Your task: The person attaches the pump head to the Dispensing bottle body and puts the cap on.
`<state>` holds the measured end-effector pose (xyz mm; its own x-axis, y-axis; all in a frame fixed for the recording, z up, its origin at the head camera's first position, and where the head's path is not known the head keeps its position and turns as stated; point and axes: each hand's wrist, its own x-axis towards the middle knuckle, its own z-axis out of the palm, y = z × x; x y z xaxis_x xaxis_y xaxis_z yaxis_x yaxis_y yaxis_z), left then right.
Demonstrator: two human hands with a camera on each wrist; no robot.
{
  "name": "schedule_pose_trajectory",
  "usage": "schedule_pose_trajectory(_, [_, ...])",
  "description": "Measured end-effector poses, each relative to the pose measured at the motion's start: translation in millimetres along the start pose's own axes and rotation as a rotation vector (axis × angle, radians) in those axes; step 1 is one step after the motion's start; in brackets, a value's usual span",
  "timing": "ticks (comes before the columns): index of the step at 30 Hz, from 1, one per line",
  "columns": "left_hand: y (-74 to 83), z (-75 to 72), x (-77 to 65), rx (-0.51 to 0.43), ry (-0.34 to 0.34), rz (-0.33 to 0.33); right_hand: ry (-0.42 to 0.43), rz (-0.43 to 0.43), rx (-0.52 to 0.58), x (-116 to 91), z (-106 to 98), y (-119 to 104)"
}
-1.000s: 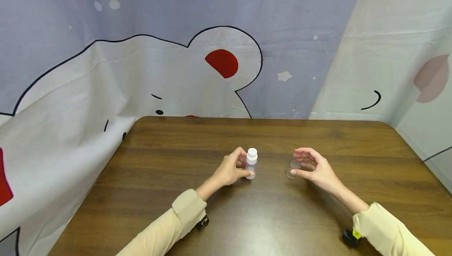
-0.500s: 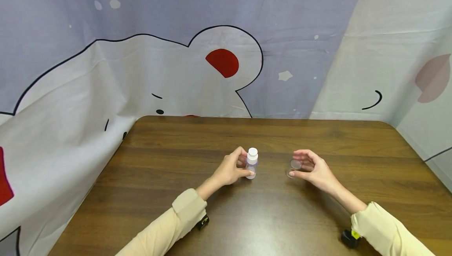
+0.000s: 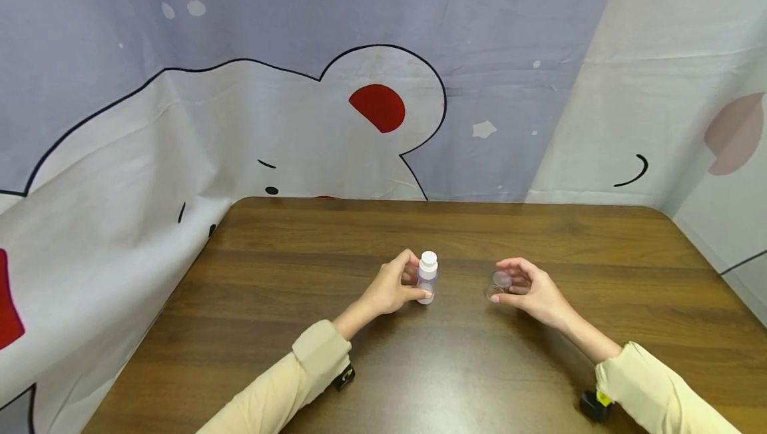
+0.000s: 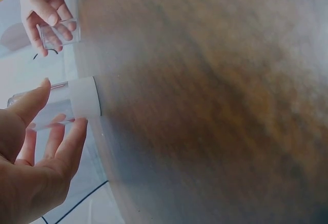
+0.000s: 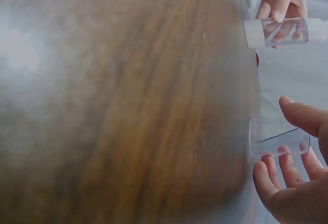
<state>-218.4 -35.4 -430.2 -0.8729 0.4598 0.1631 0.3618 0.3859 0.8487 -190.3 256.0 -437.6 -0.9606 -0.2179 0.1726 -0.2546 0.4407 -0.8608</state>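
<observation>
Centre worktop (image 3: 461,341), in from the far edge, left hand (image 3: 388,287) grips bottle (image 3: 427,269), right hand (image 3: 542,297) curls round clear cup (image 5: 269,131)

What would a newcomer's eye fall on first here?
Probably the central red patch on the white-and-lavender cloth backdrop behind the brown wood-grain table. Next come an upright clear, white-capped cylindrical bottle held by the left hand at mid-table, and a small transparent cylinder farther right, with the right hand curved around it.

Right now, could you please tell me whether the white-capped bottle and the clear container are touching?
Apart: the head view shows a strip of wooden table between the white-capped bottle and the clear container.
</observation>
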Motion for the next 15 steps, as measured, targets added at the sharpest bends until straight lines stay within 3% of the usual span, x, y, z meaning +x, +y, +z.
schedule_pose_trajectory(10, [-0.1,-0.1,-0.2,0.014,-0.004,-0.003,-0.009,0.019,0.006,-0.8,0.8,1.4])
schedule_pose_trajectory(15, [0.0,0.2,0.1,0.019,-0.001,0.005,0.003,0.047,-0.043,-1.0,0.8,-0.5])
